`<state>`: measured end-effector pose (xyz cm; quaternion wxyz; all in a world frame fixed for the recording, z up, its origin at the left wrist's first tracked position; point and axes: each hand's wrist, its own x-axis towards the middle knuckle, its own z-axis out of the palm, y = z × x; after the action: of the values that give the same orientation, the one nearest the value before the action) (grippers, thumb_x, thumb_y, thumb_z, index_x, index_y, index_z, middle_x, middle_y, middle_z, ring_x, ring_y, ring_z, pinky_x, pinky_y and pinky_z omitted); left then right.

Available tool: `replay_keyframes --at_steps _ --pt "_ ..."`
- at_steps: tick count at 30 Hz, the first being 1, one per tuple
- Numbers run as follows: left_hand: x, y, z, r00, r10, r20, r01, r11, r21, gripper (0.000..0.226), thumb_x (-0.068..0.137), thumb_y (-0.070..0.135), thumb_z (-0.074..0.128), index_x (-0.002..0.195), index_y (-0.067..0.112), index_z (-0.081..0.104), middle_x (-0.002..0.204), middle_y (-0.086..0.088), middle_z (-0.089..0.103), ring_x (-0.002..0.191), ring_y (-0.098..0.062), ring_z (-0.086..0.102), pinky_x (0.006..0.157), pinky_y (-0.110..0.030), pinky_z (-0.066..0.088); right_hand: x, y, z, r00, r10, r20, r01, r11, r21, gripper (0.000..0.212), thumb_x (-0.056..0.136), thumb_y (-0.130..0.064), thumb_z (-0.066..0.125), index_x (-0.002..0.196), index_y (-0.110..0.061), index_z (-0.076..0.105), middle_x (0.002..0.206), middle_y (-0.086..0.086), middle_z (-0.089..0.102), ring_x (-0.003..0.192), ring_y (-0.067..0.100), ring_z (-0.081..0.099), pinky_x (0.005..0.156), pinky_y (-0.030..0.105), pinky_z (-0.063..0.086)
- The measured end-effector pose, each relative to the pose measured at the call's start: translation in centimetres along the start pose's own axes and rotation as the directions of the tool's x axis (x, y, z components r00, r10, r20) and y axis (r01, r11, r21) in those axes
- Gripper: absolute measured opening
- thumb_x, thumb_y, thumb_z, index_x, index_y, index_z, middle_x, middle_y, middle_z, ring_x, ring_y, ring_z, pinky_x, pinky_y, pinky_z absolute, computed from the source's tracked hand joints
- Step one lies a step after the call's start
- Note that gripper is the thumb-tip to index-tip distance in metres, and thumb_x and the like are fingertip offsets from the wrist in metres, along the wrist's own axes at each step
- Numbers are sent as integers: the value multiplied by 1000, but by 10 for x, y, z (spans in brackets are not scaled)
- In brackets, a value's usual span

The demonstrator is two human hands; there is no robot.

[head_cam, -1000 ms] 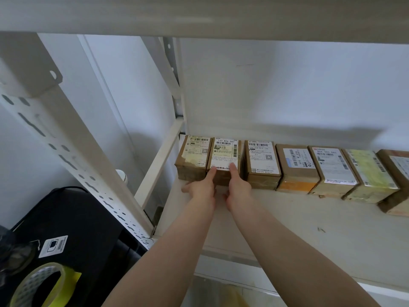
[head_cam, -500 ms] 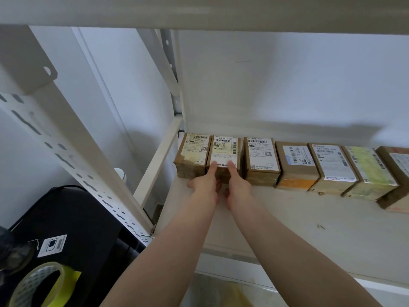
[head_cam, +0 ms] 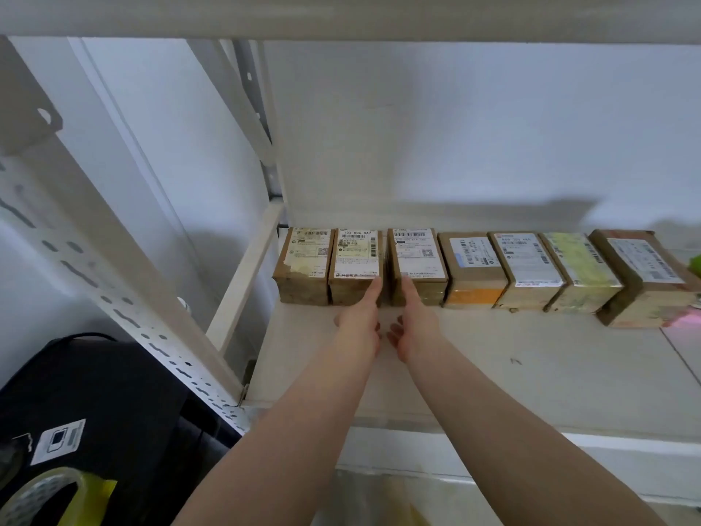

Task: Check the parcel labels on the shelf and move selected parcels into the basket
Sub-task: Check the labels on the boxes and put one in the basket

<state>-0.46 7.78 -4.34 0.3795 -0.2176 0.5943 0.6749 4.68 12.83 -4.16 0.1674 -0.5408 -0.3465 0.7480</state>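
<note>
Several brown cardboard parcels with white labels stand in a row at the back of the white shelf [head_cam: 493, 366]. My left hand [head_cam: 358, 324] reaches in with its forefinger touching the front right edge of the second parcel [head_cam: 356, 256]. My right hand [head_cam: 415, 324] lies beside it, forefinger on the front left edge of the third parcel [head_cam: 417, 256]. Neither hand holds anything. The first parcel [head_cam: 303, 267] stands at the far left, against the shelf frame. No basket can be made out.
More parcels continue to the right, among them one with an orange side [head_cam: 470, 290] and one with a yellowish label [head_cam: 580, 267]. A perforated white upright [head_cam: 113, 282] slants at left. Below it lie a black case [head_cam: 95, 392] and a tape roll [head_cam: 49, 499].
My right forefinger has moved from the second parcel to the third. My left forefinger has slid to the second parcel's right edge. The view has shifted slightly.
</note>
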Motion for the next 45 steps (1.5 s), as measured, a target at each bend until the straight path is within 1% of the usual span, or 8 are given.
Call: replay_keyframes --at_steps 2,6,11,16,24,34,38,45 --pt "-4 -7 12 998 2 62 -3 1000 30 97 62 58 81 138 12 44 114 -11 56 94 -25 56 88 -38 53 4 -4 -11 1000 9 -25 -8 999 33 48 83 -55 69 75 -12 50 86 12 56 82 24 47 94 43 51" --pt "-13 -14 34 994 19 107 -26 998 64 87 70 57 76 137 10 47 97 -10 56 89 -25 57 94 -40 52 10 -17 -24 1000 19 2 -19 999 46 49 82 -56 71 84 -9 55 80 6 49 83 24 51 95 45 51" --pt "-16 -13 64 997 -24 71 23 1000 13 85 67 59 77 134 12 51 130 -11 59 116 -32 57 101 -47 47 20 -34 -34 997 53 60 -57 996 71 70 80 -54 73 132 -11 54 129 13 60 116 34 59 89 44 51" --pt "-8 -19 88 1000 -19 -9 19 999 -26 70 66 66 74 107 12 59 83 -5 61 76 -25 60 85 -41 52 39 -42 -44 989 78 128 -84 995 45 48 82 -49 74 111 -14 60 102 7 65 96 29 61 88 44 54" --pt "7 -30 92 985 -1 -173 -5 999 -33 102 58 63 78 139 15 41 130 -14 56 114 -38 57 90 -50 51 50 -47 -47 984 114 140 -111 993 -30 72 80 -54 73 132 -8 54 124 16 64 105 35 62 95 50 53" --pt "-18 -52 78 985 155 -79 -167 968 -185 66 90 18 66 145 16 30 136 -15 54 119 -38 57 82 -45 50 51 -32 -56 971 86 223 -99 994 47 28 87 -35 73 97 -11 65 104 14 71 85 31 69 82 45 56" --pt "-23 -58 72 976 214 -45 -219 956 -194 56 95 10 59 144 18 33 133 -15 58 116 -35 60 87 -44 53 53 -19 -55 973 68 221 -78 996 39 47 81 -41 77 113 -8 68 108 14 75 89 30 73 67 38 57" --pt "-21 -63 66 962 272 -28 -272 946 -178 50 92 13 63 134 15 36 123 -14 63 108 -33 64 93 -47 53 48 -22 -64 978 -13 209 16 1000 -10 31 83 -32 78 97 -5 68 96 15 74 89 33 72 84 45 59"
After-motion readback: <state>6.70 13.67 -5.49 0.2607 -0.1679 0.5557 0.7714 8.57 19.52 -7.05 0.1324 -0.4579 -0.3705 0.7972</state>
